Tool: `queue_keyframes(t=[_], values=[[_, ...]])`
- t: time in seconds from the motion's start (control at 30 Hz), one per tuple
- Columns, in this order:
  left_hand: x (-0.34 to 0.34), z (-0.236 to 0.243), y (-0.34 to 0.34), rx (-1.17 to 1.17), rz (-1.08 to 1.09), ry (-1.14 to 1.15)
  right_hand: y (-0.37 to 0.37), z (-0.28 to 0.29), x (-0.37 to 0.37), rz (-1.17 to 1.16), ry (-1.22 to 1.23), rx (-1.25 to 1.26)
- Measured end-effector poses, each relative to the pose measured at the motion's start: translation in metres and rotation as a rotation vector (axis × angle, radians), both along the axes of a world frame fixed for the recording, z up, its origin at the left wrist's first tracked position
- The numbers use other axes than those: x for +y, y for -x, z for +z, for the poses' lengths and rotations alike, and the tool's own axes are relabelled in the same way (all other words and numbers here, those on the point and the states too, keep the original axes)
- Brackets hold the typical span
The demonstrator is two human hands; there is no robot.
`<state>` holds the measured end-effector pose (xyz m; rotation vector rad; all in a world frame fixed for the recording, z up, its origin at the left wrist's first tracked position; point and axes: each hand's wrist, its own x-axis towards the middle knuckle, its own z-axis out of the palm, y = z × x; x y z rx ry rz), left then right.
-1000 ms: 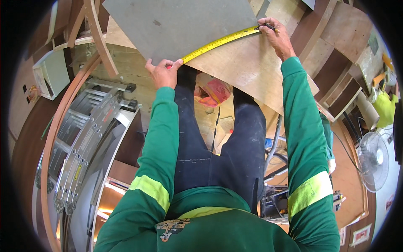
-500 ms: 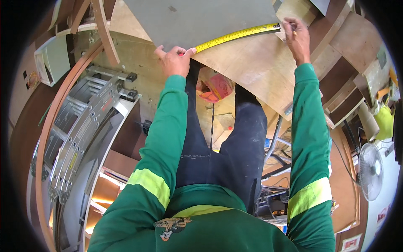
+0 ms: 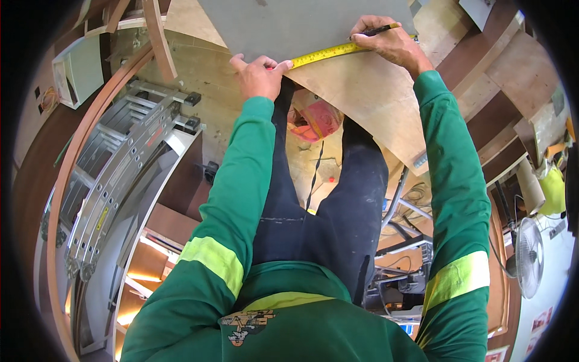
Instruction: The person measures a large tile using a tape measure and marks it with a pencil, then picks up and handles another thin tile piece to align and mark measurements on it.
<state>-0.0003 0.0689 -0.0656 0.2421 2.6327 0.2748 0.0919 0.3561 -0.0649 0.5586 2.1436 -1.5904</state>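
Note:
My left hand (image 3: 259, 77) grips the near end of a yellow tape measure (image 3: 319, 55), red showing beside its fingers, at the edge of a grey sheet (image 3: 283, 24). The tape runs rightward along that edge and under my right hand (image 3: 392, 43), whose fingers close on a dark pencil (image 3: 380, 29) above the blade; its far end peeks out past the hand. The sheet lies on a pale plywood panel (image 3: 368, 102). Below the panel, between my legs, a pink-red bundle (image 3: 315, 114) lies on the floor.
An aluminium folding ladder (image 3: 111, 187) and curved wooden strips (image 3: 78, 142) are at left. Wooden box pieces (image 3: 494, 151) and a fan (image 3: 529, 256) stand at right. Metal tubing and cables (image 3: 401, 211) sit beside my right leg.
My right hand has left the tape's far end and moved leftward over the blade with the pencil. The hands, tape and sheet appear higher in view; my left hand stays at the near end.

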Motion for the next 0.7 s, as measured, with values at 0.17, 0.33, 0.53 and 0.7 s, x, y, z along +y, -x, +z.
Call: queue_keyframes(t=[0.17, 0.33, 0.53, 0.7], values=[[-0.0028, -0.0005, 0.0028, 0.003, -0.005, 0.007, -0.0039, -0.0091, -0.0079, -0.039, 0.027, 0.032], [0.0031, 0.0042, 0.0014, -0.015, 0.03, 0.006, -0.0036, -0.0088, -0.0084, -0.014, -0.007, 0.032], [-0.0005, 0.0014, 0.0041, -0.023, 0.024, 0.006, -0.0012, -0.008, -0.0096, -0.001, 0.023, -0.009], [-0.0035, -0.0028, 0.0009, -0.006, 0.025, -0.035, -0.0012, -0.0073, -0.0078, 0.017, 0.013, -0.001]])
